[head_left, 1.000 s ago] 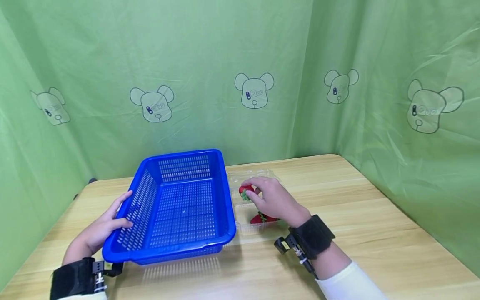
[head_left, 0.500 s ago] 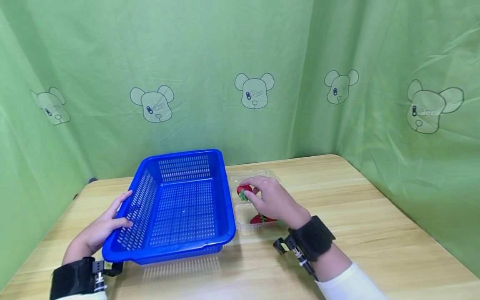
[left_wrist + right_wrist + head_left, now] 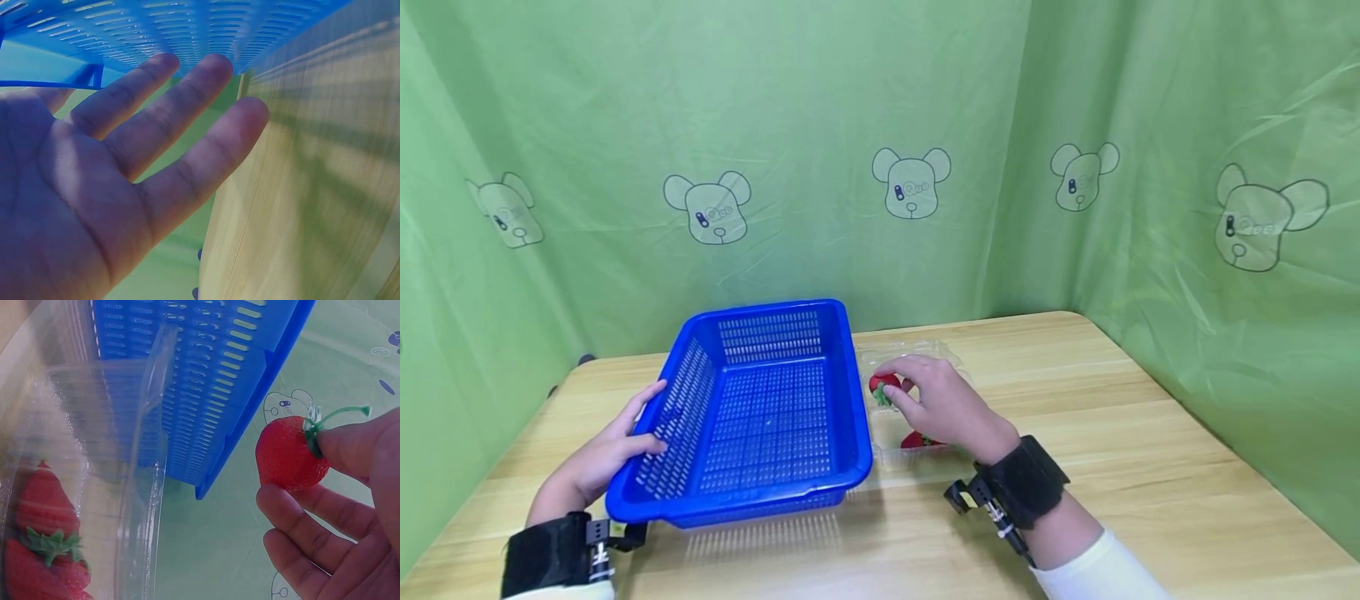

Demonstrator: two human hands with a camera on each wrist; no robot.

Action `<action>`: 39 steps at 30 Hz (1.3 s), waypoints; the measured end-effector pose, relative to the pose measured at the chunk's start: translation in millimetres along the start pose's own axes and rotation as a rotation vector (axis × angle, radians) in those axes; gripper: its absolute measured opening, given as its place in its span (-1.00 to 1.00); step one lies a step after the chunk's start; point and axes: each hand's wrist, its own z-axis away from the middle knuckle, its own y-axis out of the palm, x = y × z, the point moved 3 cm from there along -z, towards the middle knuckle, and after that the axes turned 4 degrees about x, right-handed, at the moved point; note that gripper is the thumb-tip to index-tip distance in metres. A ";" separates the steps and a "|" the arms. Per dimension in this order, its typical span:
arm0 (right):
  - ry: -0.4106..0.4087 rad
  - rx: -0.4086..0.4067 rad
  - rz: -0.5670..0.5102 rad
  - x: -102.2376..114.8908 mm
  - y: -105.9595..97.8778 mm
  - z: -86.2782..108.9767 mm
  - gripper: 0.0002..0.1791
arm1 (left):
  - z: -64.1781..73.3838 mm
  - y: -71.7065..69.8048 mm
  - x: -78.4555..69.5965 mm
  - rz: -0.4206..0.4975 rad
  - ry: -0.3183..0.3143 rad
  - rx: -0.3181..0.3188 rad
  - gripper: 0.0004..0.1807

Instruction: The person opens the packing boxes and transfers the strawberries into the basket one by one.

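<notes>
Pinching a strawberry by its green top between my thumb and fingertips, my right hand holds it just above the clear plastic box, close beside the right wall of the blue basket; more strawberries lie in that box below. My left hand lies flat with straight, spread fingers against the basket's left wall, gripping nothing. Both stand on the wooden table, with green cloth printed with bear faces hanging behind.
</notes>
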 end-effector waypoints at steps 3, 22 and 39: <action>-0.018 -0.010 0.003 2.1 -0.6 0.0 -0.79 | -0.3 -0.2 0.1 -0.001 0.003 -0.001 0.03; -0.032 0.018 -0.034 12.2 1.7 -0.7 -0.78 | -2.1 -2.9 0.8 -0.003 0.016 0.005 0.02; -0.079 0.014 -0.059 21.4 9.0 0.7 -0.75 | -1.0 -1.1 0.0 -0.007 0.011 0.002 0.02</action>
